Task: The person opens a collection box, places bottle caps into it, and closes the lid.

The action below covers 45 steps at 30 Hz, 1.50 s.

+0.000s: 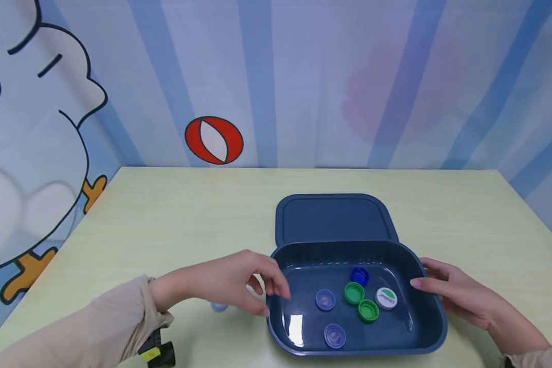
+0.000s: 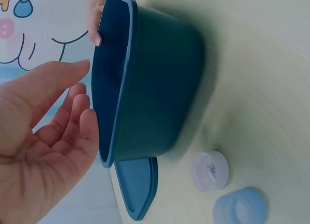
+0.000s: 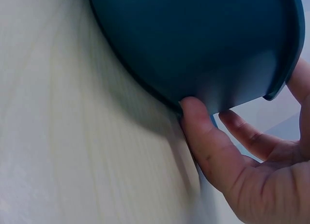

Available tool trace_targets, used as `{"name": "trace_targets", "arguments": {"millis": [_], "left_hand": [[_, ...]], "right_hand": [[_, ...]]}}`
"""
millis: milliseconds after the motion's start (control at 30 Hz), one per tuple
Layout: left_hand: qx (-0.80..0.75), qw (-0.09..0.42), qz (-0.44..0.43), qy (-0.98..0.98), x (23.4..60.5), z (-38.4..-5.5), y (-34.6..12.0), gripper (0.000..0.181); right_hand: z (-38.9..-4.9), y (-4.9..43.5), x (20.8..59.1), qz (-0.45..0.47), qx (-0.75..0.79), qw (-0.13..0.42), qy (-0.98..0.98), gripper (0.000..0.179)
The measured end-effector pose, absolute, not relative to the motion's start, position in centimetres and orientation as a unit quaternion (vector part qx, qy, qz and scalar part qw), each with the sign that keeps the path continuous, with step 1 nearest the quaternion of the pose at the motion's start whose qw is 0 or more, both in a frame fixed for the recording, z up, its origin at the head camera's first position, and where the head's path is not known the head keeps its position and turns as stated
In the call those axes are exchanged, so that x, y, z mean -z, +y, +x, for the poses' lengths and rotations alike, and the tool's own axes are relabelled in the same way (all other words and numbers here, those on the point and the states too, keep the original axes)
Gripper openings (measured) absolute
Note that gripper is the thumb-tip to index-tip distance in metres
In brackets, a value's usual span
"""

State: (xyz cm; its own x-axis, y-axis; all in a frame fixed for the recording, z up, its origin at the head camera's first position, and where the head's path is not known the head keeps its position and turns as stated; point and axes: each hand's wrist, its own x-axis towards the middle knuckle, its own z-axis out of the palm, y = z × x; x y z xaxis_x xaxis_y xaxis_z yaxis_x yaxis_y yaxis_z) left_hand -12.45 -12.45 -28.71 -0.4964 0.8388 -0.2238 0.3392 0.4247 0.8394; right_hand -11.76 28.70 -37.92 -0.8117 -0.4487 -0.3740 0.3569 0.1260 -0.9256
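A dark blue plastic box point(image 1: 303, 278) stands on the table with bottle caps inside: a dark blue cap point(image 1: 360, 276), two green caps point(image 1: 354, 293), a white cap point(image 1: 386, 298) with a green mark and two violet-blue caps point(image 1: 335, 336). My left hand point(image 1: 239, 281) hovers at the box's left rim, fingers loosely bent and holding nothing. At the right end, my right hand point(image 1: 464, 296) holds the rim point(image 3: 290, 69), thumb over it and the other fingers outside. Left of the box, a whitish cap point(image 2: 210, 171) and a light blue cap point(image 2: 240, 208) lie on the table.
A matching dark blue lid point(image 1: 336, 217) lies flat right behind the box. The pale wooden table point(image 1: 188, 204) reaches back to a blue striped backdrop point(image 1: 299, 82) with cartoon prints.
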Motion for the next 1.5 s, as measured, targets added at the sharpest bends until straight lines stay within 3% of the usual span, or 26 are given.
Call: {"name": "trace_targets", "arguments": {"millis": [833,1500], "left_hand": [[-0.451,0.325,0.279,0.783,31.7,-12.4,-16.4,0.027],[-0.459,0.278,0.231,0.812,32.8,-12.8,-20.6,0.032]], "right_hand": [[-11.8,28.8,38.0,-0.026,0.664,0.309,0.681,0.059],[-11.9,28.9,38.1,-0.032,0.664,0.308,0.68,0.056]]}}
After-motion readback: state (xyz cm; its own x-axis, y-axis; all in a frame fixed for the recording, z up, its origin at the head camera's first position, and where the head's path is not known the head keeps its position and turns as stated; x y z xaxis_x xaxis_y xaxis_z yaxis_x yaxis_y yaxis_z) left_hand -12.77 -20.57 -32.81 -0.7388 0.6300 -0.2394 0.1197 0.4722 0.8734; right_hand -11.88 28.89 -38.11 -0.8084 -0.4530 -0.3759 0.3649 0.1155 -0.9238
